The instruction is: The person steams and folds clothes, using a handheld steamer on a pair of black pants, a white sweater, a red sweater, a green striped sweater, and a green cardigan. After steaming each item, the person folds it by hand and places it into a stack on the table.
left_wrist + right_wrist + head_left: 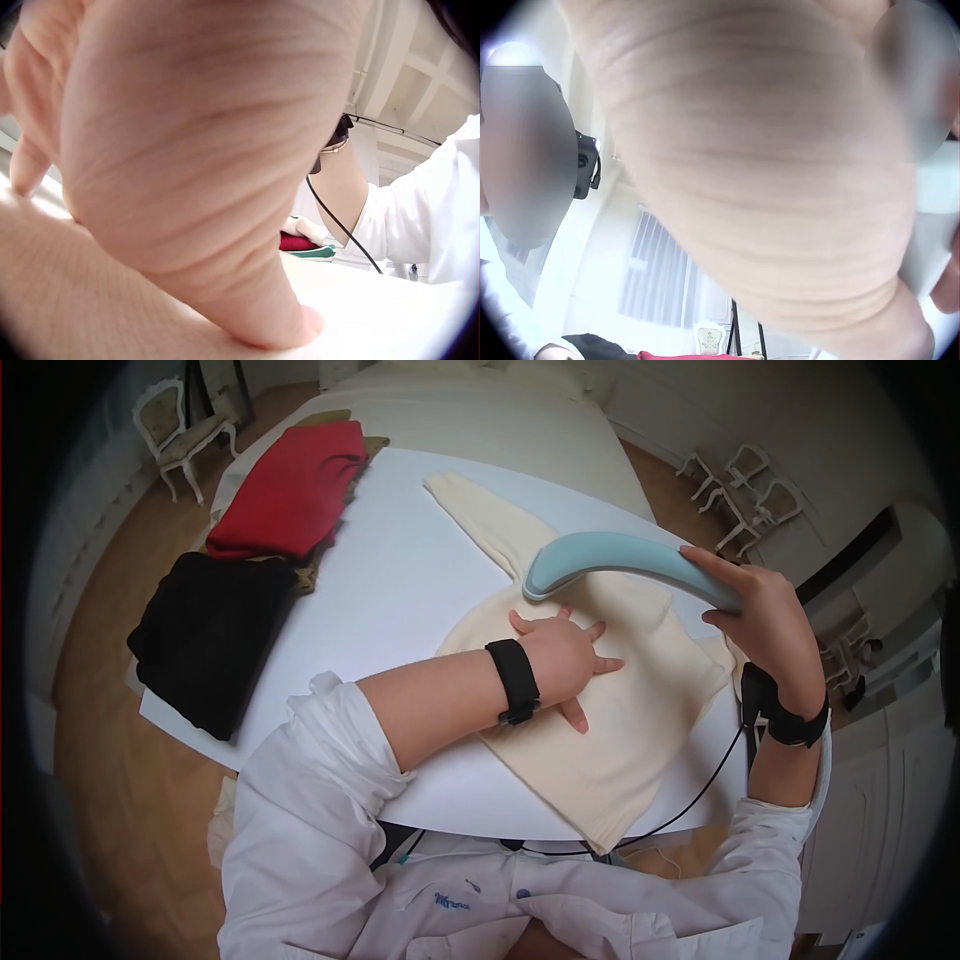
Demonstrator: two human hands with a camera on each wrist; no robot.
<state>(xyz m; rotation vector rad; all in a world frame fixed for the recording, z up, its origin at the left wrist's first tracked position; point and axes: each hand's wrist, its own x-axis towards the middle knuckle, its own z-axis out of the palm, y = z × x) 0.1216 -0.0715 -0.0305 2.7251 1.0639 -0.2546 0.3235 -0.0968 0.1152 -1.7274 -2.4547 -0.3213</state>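
A cream knitted garment (640, 730) lies on the white board, one sleeve stretched toward the far side. My left hand (560, 660) rests on it with fingers spread; in the left wrist view its thumb presses the knit fabric (112, 292). My right hand (765, 620) grips the handle end of a curved light-blue device (630, 552). The head of that device is over the garment near the base of the far sleeve, just beyond the left hand. Whether it touches the fabric cannot be told. In the right wrist view the palm (765, 165) hides most of the device.
Folded red cloth (290, 490) and black cloth (210, 630) lie on the left of the white board (360, 590). A black cable (690, 810) runs along the near right edge. White chairs (180, 435) stand beyond, and a pale bed (480, 430) is behind.
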